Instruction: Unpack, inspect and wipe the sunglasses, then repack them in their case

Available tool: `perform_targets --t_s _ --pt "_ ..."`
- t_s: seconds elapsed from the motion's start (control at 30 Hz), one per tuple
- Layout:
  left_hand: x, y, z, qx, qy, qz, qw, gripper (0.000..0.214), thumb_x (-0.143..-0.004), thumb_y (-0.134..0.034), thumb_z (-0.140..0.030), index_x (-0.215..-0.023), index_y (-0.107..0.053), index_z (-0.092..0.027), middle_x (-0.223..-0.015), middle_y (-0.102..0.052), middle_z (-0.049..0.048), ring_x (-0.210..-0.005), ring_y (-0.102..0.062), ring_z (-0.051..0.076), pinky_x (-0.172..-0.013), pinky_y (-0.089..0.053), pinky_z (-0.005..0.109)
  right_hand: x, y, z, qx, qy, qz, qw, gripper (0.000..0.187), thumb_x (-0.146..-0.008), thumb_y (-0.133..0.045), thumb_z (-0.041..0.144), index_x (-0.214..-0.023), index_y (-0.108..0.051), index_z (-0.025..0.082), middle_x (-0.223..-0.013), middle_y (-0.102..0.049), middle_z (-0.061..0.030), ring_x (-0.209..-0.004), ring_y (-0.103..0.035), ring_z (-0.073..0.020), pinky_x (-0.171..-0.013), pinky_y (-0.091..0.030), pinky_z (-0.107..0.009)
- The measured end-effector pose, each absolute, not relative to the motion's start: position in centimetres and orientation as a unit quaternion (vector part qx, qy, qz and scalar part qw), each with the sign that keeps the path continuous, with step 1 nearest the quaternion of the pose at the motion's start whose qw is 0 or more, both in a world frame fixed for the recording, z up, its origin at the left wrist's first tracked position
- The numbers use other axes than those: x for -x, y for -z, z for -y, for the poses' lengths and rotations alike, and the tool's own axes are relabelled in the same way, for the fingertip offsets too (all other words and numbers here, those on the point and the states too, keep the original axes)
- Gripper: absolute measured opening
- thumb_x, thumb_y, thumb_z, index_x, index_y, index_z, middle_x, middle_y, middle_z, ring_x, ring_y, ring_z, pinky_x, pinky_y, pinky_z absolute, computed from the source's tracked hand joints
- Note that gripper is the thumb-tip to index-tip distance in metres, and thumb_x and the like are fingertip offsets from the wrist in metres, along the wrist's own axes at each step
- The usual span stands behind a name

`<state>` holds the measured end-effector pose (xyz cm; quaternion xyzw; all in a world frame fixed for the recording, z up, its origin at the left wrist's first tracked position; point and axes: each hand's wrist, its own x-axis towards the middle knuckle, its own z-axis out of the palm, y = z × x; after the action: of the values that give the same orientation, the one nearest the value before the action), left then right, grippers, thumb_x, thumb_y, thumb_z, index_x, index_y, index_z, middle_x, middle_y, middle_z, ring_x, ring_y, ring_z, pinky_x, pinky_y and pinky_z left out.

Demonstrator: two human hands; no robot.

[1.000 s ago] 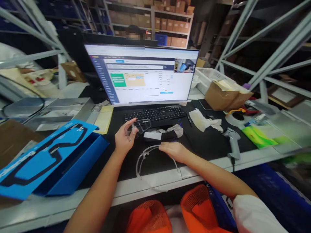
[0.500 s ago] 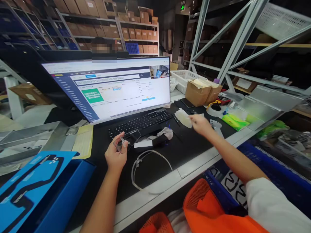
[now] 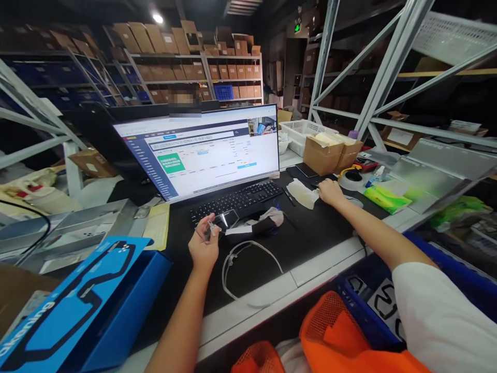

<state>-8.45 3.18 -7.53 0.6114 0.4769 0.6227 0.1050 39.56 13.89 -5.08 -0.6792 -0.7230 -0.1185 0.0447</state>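
My left hand (image 3: pixel 204 246) is raised over the near side of the black desk mat, fingers pinched round a clear plastic piece (image 3: pixel 212 228). A thin transparent panel (image 3: pixel 229 219) with small white lettering sticks out to its right. At the right of the mat my right hand (image 3: pixel 331 192) is closed, its fingertips at the edge of a crumpled white cloth (image 3: pixel 302 193). What those fingers hold is hidden. Below the left hand's level lies a loop of clear tubing (image 3: pixel 254 243). A grey-white crumpled cloth (image 3: pixel 275 215) and a white strip (image 3: pixel 238 230) rest between the hands.
Behind the hands stand a keyboard (image 3: pixel 240 199) and a lit monitor (image 3: pixel 209 155). A blue box (image 3: pixel 128 300) is at left front. Cardboard boxes (image 3: pixel 320 154), a tape roll (image 3: pixel 352 176) and a green packet (image 3: pixel 386 198) line the right. A blue crate (image 3: pixel 361 311) sits below the desk edge.
The camera view has shifted, so the scene sits farther right and lower. My right hand has lowered towards the mat beside the white cloth. My left hand keeps hold of the clear plastic piece.
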Motion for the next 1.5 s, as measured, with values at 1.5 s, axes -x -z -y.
perform_targets --t_s 1.5 --pt "3.2 -3.2 -3.1 -0.758 -0.517 -0.238 0.319 0.037 -0.088 -0.070 -0.037 -0.124 -0.066 -0.028 -0.130 -0.061 0.0123 -0.126 -0.057 0.029 -0.105 -0.050 0.044 -19.5 -7.0 -6.1 0.240 -0.566 0.770 0.172 0.039 -0.083 -0.068 0.052 -0.081 -0.062 0.013 -0.069 -0.054 0.0026 -0.059 -0.043 -0.0085 -0.051 -0.032 -0.021"
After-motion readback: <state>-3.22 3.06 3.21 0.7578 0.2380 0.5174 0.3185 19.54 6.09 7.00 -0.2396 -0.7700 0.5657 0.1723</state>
